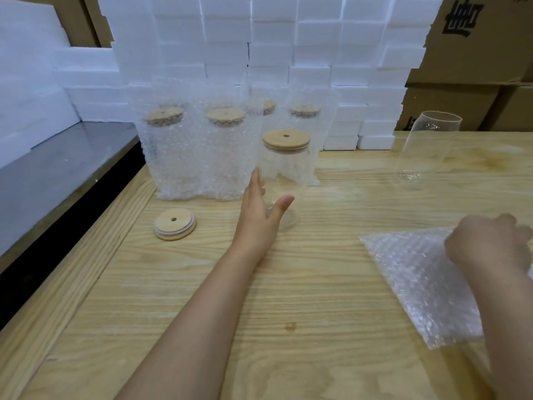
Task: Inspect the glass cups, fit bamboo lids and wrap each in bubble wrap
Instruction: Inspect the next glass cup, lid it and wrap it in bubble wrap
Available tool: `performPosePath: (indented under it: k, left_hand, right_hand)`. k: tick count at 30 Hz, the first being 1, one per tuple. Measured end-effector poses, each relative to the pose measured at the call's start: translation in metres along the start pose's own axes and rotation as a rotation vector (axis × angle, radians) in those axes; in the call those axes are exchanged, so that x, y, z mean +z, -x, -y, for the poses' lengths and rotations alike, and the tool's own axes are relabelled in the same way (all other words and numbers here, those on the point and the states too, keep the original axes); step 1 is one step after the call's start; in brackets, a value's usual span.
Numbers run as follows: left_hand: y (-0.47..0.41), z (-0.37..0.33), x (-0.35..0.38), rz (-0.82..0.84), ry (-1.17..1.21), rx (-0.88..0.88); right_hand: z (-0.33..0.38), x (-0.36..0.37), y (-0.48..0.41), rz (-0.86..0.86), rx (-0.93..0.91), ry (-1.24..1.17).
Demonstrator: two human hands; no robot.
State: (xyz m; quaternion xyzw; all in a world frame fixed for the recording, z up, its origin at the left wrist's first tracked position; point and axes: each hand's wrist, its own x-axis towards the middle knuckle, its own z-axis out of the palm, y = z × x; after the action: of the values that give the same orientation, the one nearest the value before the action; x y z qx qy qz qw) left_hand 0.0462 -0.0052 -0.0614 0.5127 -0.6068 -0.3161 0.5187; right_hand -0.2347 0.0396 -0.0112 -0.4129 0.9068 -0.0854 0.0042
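Left hand [259, 215] and right hand [487, 243], as I see them over the head camera from my remote station.

Left: it reaches forward to the lidded glass cup [284, 180], which stands upright near the middle of the wooden table [202, 298]. The fingers wrap the cup's left side and the thumb lies across its near face, so I read this as a grasp low on the glass. The cup's bamboo lid [286, 139] sits flat on the rim (one small hole at centre).

Right: it lies on the bubble wrap sheet [427, 284], which is spread flat at the table's near right. The fingers are curled at the sheet's far edge, but blur keeps me from telling whether they pinch it.

A loose bamboo lid [174, 225] lies flat on the table, left of the left hand and apart from it. Behind the lidded cup stand four wrapped cups [173, 157], each lidded inside its bubble sleeve. At far right an open glass cup [427, 148] stands on the table.

Foam blocks [274, 53] are stacked along the back, with cardboard boxes [476, 39] to their right. A grey metal surface [57, 174] borders the table on the left.
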Motion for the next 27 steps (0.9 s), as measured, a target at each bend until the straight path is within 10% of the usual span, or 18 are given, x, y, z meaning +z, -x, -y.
performPosePath:
  k: [12, 18, 27]
  left_hand:
    - [0.005, -0.001, -0.001, -0.160, 0.017, 0.075]
    - [0.014, -0.013, -0.006, -0.492, -0.162, 0.414]
    - [0.024, -0.017, -0.001, -0.276, -0.099, 0.459]
  right_hand:
    - [-0.006, 0.001, 0.001, -0.146, -0.100, -0.054]
    - [0.025, -0.013, 0.036, -0.611, -0.570, -0.404]
    - [0.080, 0.024, 0.086, -0.770, -1.205, -0.394]
